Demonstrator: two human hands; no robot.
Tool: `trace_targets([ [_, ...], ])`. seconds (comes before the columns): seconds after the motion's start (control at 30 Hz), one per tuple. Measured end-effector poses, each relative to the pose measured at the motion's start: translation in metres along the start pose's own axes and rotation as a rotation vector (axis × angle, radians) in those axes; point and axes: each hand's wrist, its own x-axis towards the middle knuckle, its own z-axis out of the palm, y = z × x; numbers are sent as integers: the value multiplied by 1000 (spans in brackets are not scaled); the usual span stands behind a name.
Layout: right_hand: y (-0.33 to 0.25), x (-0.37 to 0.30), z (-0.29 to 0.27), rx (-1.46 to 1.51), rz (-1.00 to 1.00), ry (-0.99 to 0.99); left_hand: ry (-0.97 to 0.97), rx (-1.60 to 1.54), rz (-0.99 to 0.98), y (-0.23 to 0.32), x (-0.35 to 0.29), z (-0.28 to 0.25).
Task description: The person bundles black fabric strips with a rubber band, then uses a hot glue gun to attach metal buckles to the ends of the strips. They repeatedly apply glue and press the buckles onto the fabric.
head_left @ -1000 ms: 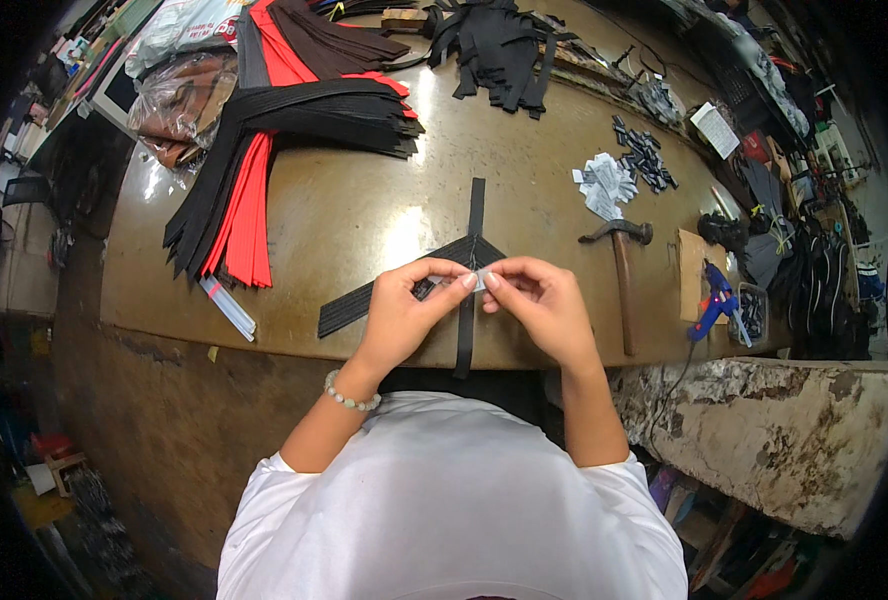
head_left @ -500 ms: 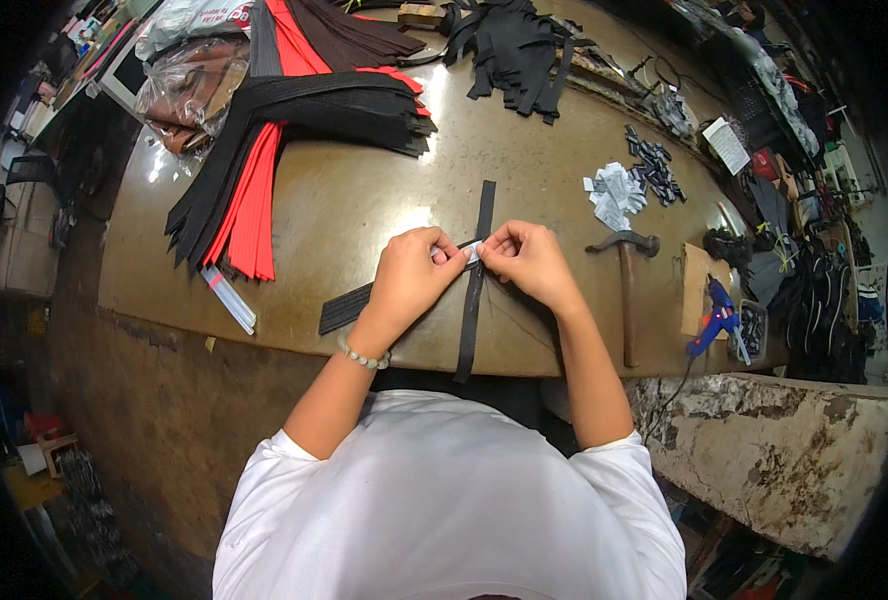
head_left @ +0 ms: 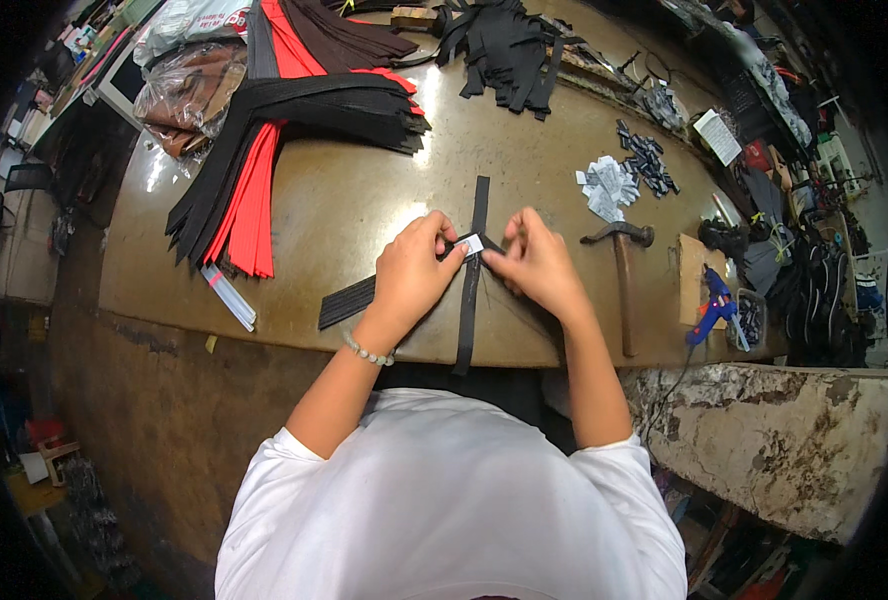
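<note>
My left hand (head_left: 419, 265) pinches a small white label (head_left: 473, 244) between thumb and fingers, against black strapping. Beneath it an upright black strap (head_left: 470, 310) lies across the table from far to near, and a dark piece crosses it under the label. My right hand (head_left: 539, 265) is just right of the label; its fingers are parted and its thumb is close to the crossing. Whether the thumb touches the strap I cannot tell. Several flat black strips (head_left: 349, 303) lie beside my left wrist, partly covered by it.
A hammer (head_left: 624, 290), a pile of white labels (head_left: 609, 188) and small dark pieces (head_left: 647, 160) lie to the right. Farther right is a blue glue gun (head_left: 712, 308). Black strips (head_left: 334, 105) and red strips (head_left: 249, 215) are stacked at the left on the brown table (head_left: 204, 325).
My right hand has come off the label and moved slightly right, its fingers parting. The label shows more fully, still pinched by my left hand. The view has shifted slightly.
</note>
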Motion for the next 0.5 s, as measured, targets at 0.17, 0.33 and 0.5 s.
trace_targets([
  [0.17, -21, -43, 12, -33, 68, -215, 60, 18, 53, -1, -6, 7],
  [0.33, -7, -13, 13, -214, -481, 190, 93, 54, 87, -2, -10, 10],
  [0.5, 20, 39, -3, 149, -210, -84, 63, 81, 96, -4, -10, 9],
])
